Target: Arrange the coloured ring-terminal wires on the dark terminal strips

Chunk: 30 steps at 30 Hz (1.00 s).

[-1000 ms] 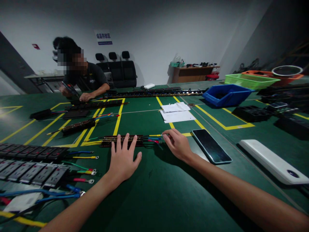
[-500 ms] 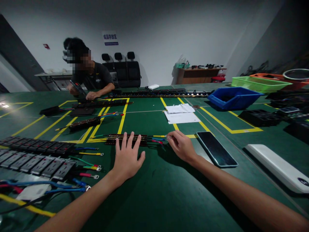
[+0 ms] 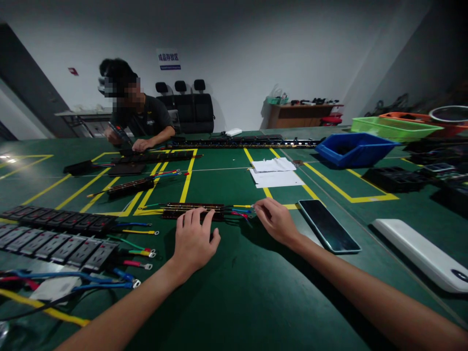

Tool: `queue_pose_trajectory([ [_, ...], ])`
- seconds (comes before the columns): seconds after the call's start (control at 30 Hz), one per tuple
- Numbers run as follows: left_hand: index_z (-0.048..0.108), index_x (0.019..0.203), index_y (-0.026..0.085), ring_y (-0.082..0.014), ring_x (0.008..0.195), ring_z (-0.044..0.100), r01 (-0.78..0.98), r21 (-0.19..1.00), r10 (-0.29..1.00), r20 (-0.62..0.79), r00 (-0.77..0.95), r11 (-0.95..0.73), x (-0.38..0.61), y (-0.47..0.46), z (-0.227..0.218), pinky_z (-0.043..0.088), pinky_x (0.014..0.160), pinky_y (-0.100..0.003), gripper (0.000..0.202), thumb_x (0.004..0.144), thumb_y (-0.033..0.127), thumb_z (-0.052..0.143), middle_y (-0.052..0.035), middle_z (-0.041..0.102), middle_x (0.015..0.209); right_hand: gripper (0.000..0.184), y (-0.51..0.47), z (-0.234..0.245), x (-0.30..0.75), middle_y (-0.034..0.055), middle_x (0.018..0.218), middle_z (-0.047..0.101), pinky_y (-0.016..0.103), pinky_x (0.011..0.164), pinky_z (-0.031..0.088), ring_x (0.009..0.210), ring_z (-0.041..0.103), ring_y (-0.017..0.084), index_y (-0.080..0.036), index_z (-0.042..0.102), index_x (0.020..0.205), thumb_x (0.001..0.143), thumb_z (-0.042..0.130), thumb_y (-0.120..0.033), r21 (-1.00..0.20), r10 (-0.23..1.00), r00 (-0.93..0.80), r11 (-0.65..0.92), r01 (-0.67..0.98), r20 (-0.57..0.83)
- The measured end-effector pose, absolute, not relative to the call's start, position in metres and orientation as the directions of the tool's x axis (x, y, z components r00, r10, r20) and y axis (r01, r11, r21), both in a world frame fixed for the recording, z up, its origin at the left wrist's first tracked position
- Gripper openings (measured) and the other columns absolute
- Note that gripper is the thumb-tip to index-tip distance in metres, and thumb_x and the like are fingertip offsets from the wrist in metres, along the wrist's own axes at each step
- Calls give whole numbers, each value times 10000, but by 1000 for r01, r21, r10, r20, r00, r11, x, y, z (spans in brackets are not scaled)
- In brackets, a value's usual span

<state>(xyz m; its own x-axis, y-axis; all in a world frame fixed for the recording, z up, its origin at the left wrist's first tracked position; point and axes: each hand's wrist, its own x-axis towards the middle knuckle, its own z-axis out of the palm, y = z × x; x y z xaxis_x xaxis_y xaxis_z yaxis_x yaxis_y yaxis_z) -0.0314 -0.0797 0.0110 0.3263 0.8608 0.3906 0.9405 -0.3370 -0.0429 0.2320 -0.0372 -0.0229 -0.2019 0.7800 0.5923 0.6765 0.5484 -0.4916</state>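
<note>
A dark socket strip (image 3: pixel 171 210) with brass-coloured bars along it lies in front of me, wires running out at both ends. My left hand (image 3: pixel 195 241) is over its near edge, fingers bent and thumb spread away; whether the fingertips touch the strip I cannot tell. At the strip's right end my right hand (image 3: pixel 276 222) pinches the tip of a yellow wire (image 3: pixel 240 206), where a ring terminal partly shows. Red and blue wires (image 3: pixel 239 213) hang just below, beside those fingers.
Socket strips (image 3: pixel 62 246) with lugged wires fill the left. On the right are a phone (image 3: pixel 329 226) and a white power bank (image 3: pixel 420 253). Paper sheets (image 3: pixel 276 170) and a blue bin (image 3: pixel 356 150) lie farther off. Across the table a co-worker (image 3: pixel 146 122) holds a power tool.
My left hand's fingers have bent and drawn back toward me, off the strip's far side. My right hand stays at the wire end. The view has shifted slightly.
</note>
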Motion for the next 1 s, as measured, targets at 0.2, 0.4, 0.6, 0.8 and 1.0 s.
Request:
queue_pose_trajectory([
  [0.2,614,1368,154,-364,1216,516,944,-46,871,374,319,-326,-32,-79,10,415,1012,-541,503,954,405,477,-182,584,1293,177,-37,-23,232,54,830,661,311,683,445,725,604,192,-211,628,904,994,484,-260,-501,784,-210,552,666,584],
  [0.4,596,1399,161,-361,1261,511,943,-32,880,350,321,-331,-34,-77,8,433,1025,-537,516,958,403,482,-186,558,1350,171,-37,-22,232,58,848,668,313,697,450,746,617,199,-211,626,911,995,487,-263,-506,781,-216,562,655,586],
  [0.6,529,1481,188,-377,1359,455,934,-51,881,318,350,-353,-35,-75,7,432,1047,-560,568,959,407,479,-189,483,1492,181,-37,-23,233,52,829,654,308,682,436,728,607,195,-215,621,905,1005,482,-276,-503,779,-217,563,656,589],
  [0.8,429,1550,219,-377,1499,302,938,-23,899,276,339,-346,-36,-70,1,399,1108,-571,608,975,411,463,-155,337,1634,188,-38,-22,233,51,829,655,294,673,432,720,601,185,-210,633,913,1008,481,-268,-495,776,-223,566,659,590],
  [1.0,367,1582,198,-345,1522,267,938,-29,911,231,342,-345,-36,-69,1,408,1109,-529,640,984,413,444,-172,304,1648,181,-37,-23,232,40,809,630,288,665,418,714,593,180,-203,625,913,1009,482,-260,-478,762,-227,577,662,606],
])
